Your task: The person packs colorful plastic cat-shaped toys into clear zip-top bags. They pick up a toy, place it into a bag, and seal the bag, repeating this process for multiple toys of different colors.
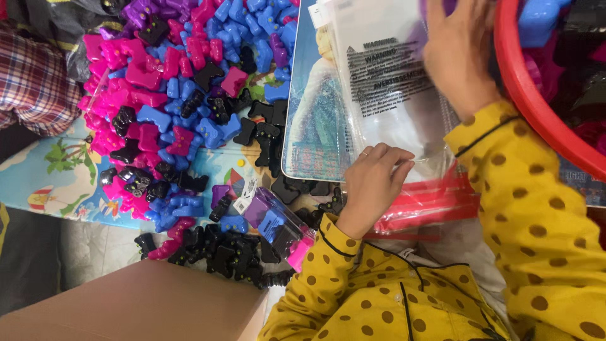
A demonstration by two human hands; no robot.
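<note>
Clear plastic bag (385, 95) with a red zip strip lies on a picture board, its mouth pinched by the left hand (372, 183), fingers closed on the film. The right hand (457, 53), blurred, reaches above it beside the red basin (530, 95); its fingers I cannot tell. One filled bag (274, 221) lies near; most controller-shaped toys (170, 95) remain heaped loose.

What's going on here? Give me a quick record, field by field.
Left hand: pinches the edge of a clear plastic bag with a red zip strip
Right hand: blurred, raised at the bag's top beside a red basin
Toy pile: pink, blue, purple and black controller-shaped pieces on a printed mat
Packed bag: lies filled near the pile
Cardboard box: at lower left
</note>
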